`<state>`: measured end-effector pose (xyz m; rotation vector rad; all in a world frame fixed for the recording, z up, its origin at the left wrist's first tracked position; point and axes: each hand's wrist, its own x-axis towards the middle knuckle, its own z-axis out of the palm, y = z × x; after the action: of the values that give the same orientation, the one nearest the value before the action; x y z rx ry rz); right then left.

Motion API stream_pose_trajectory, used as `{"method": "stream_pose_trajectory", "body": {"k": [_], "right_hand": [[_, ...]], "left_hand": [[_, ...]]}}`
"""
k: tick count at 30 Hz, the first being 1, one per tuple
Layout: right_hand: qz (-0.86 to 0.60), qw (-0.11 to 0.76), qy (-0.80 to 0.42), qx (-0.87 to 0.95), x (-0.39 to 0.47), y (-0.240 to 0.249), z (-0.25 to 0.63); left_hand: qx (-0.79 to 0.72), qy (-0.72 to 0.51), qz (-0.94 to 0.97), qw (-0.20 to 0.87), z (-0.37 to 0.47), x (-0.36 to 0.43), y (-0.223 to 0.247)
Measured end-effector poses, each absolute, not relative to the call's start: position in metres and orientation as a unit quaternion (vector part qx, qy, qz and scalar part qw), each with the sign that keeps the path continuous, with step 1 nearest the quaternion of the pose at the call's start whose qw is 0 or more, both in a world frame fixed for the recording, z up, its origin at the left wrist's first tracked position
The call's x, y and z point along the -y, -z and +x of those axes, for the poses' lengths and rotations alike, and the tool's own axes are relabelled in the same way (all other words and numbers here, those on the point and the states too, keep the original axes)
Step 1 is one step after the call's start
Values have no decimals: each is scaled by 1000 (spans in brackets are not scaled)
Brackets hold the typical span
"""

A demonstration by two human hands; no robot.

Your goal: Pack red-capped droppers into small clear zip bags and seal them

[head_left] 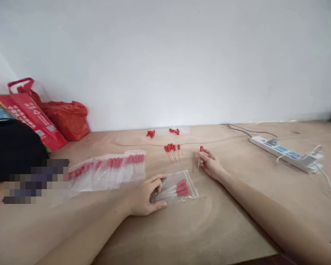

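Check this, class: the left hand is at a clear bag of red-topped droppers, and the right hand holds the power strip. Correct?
Not quite: in the head view, the right hand holds a red-topped dropper, not the power strip. The left hand is at a clear bag of droppers.

Two hands point(145, 198); one held dropper point(201, 148); two rear red-bulb heaps point(150, 134); one power strip point(285, 153)

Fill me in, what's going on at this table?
A person's left hand rests at one end of a clear bag with red-topped droppers inside. The right hand holds a single dropper, red end up, outside that bag. Loose droppers lie farther back, and more bagged droppers lie to the left.
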<state>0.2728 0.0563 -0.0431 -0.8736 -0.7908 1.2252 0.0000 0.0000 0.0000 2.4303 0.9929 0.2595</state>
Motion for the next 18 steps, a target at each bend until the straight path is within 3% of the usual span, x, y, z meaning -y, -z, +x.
{"method": "stream_pose_trajectory", "body": {"k": [10, 18], "right_hand": [[-459, 634, -492, 382, -25, 43, 274], [-424, 571, -579, 398, -11, 41, 257]], "left_hand": [[-346, -86, 903, 239, 1, -2, 1], [-343, -81, 910, 218, 1, -3, 6]]}}
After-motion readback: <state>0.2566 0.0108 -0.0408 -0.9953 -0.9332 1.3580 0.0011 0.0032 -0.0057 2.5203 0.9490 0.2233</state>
